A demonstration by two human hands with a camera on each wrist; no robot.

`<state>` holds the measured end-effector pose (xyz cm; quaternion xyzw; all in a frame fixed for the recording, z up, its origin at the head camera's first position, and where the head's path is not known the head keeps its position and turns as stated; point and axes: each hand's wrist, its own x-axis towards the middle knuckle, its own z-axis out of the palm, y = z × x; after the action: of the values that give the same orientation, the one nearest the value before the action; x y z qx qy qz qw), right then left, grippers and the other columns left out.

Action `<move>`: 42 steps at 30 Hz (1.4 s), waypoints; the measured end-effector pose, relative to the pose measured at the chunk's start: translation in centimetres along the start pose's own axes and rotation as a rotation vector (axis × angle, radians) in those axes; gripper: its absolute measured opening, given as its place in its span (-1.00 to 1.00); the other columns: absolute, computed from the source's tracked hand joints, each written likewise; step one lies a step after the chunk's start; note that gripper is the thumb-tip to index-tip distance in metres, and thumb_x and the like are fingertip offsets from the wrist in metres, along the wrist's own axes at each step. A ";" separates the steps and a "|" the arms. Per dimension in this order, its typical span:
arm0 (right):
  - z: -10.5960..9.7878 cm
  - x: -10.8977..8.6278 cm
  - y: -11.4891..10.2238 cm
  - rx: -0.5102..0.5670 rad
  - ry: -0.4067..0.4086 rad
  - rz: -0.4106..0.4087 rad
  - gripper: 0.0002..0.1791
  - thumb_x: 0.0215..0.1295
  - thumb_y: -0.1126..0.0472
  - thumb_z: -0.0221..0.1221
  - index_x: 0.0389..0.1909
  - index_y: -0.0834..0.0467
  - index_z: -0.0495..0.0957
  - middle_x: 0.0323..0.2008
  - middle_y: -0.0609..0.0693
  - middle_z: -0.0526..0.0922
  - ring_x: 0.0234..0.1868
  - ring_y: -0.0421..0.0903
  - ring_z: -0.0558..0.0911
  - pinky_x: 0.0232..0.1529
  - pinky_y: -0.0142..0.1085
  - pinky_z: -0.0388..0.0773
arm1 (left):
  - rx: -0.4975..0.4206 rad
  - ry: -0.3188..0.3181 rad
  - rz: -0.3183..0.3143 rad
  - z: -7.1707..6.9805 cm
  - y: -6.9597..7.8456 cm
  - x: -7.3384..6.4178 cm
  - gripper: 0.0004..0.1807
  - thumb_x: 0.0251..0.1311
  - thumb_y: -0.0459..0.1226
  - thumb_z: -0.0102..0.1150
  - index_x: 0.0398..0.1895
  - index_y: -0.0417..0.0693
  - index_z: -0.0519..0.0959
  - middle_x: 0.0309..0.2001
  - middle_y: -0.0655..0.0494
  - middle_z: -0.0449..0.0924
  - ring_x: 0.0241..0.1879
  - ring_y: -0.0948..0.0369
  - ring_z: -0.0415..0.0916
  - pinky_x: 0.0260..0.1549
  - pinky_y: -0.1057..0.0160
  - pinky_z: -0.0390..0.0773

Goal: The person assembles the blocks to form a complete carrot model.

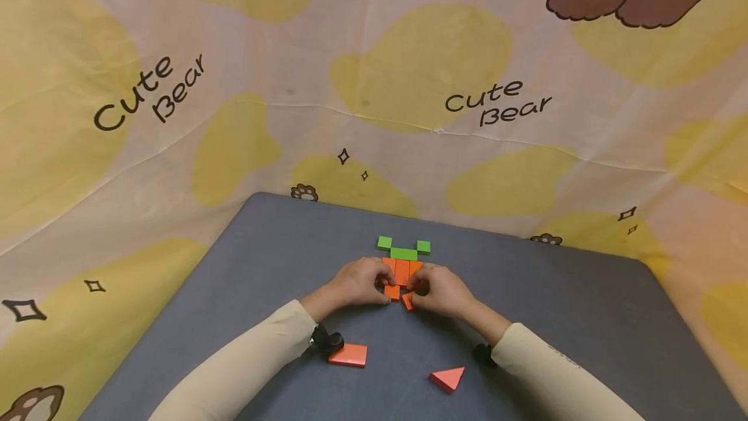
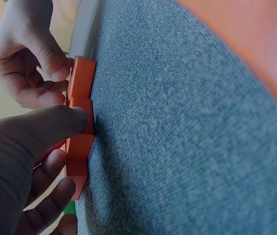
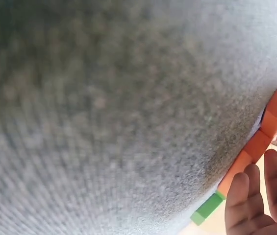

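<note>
Both hands work at a flat figure of blocks on the grey mat. My left hand (image 1: 363, 280) holds a small orange square block (image 1: 392, 293) at the figure's lower left, its thumb against the near side. With thumb and fingers, my right hand (image 1: 443, 291) pinches another small orange block (image 1: 407, 301), which lies tilted just right of the square one. Above them several taller orange blocks (image 1: 402, 271) stand side by side, partly covered by the fingers. A green bar (image 1: 404, 254) tops these, with a green square (image 1: 384, 243) and a second green square (image 1: 423, 247) at its upper corners.
A salmon rectangular block (image 1: 352, 356) lies beside the left wrist, partly behind its camera. Nearer the front is a salmon triangular block (image 1: 448, 379). The grey mat (image 1: 561, 317) ends at a patterned cloth (image 1: 386, 115) hanging behind and at the sides.
</note>
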<state>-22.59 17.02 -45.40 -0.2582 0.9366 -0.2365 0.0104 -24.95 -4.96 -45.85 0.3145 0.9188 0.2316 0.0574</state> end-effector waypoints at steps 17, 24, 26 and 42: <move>-0.5 -0.3 0.3 0.001 -0.061 -0.068 -0.77 -0.06 0.17 0.41 -0.31 0.02 0.67 -0.35 -0.16 0.59 -0.34 -0.24 0.49 -0.29 -0.36 0.48 | 0.000 -0.004 -0.004 0.1 0.0 0.2 -0.73 -0.12 -0.13 0.46 -0.28 0.18 0.67 -0.36 0.35 0.52 -0.34 0.39 0.42 -0.34 0.40 0.42; -0.3 -0.2 0.4 -0.005 -0.040 -0.039 -0.79 -0.04 0.14 0.42 -0.33 0.00 0.67 -0.35 -0.15 0.58 -0.34 -0.23 0.49 -0.28 -0.36 0.48 | 0.010 -0.001 0.002 0.1 0.0 0.1 -0.74 -0.12 -0.12 0.46 -0.29 0.18 0.67 -0.37 0.36 0.52 -0.34 0.40 0.42 -0.34 0.40 0.42; -0.2 -0.1 0.4 0.000 -0.037 -0.027 -0.79 -0.03 0.14 0.43 -0.33 0.01 0.66 -0.36 -0.15 0.57 -0.34 -0.22 0.50 -0.29 -0.36 0.48 | 0.009 0.001 0.004 0.1 0.1 0.1 -0.74 -0.12 -0.12 0.46 -0.30 0.18 0.67 -0.37 0.35 0.52 -0.35 0.39 0.42 -0.35 0.40 0.41; 0.0 0.3 0.3 -0.019 0.002 -0.008 -0.73 -0.05 0.10 0.44 -0.29 0.04 0.65 -0.37 -0.13 0.55 -0.39 -0.23 0.46 -0.35 -0.38 0.42 | 0.000 -0.004 -0.001 0.0 0.3 0.0 -0.74 -0.09 -0.11 0.47 -0.29 0.16 0.65 -0.35 0.35 0.56 -0.34 0.40 0.45 -0.33 0.38 0.45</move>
<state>-22.97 17.13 -45.47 -0.2617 0.9378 -0.2280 0.0064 -24.78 -4.79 -45.72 0.3147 0.9188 0.2310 0.0593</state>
